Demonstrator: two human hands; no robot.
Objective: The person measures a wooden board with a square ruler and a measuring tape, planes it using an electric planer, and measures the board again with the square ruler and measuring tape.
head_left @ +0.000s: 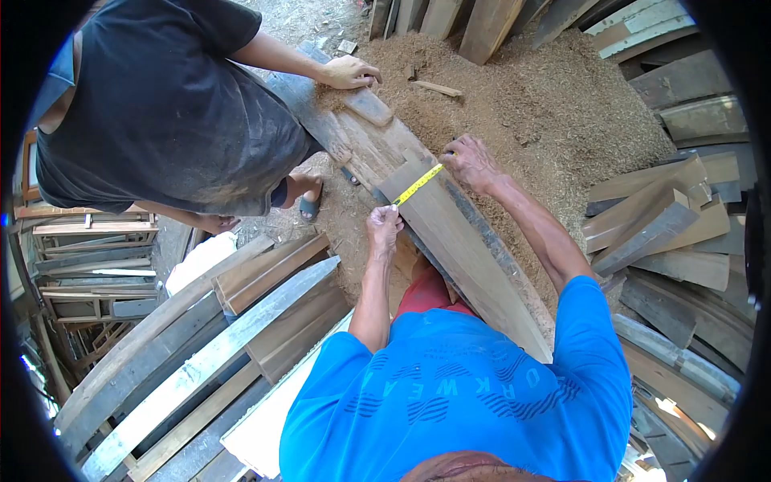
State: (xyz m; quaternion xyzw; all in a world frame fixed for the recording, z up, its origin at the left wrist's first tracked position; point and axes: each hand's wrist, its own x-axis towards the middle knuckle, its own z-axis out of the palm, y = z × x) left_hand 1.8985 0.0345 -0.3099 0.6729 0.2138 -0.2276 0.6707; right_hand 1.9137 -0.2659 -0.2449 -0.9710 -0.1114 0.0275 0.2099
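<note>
A yellow tape measure is stretched across the width of a wooden plank. My left hand pinches the tape's end at the plank's near-left edge. Past the opposite edge, my right hand is closed around the other end; the case is mostly hidden by the fingers. The plank lies lengthwise on a worn wooden bench, reaching toward my body.
A co-worker in a dark shirt stands at the left, one hand resting on the bench's far end. Sawdust covers the ground beyond. Stacked boards lie at lower left, and more timber pieces are piled at right.
</note>
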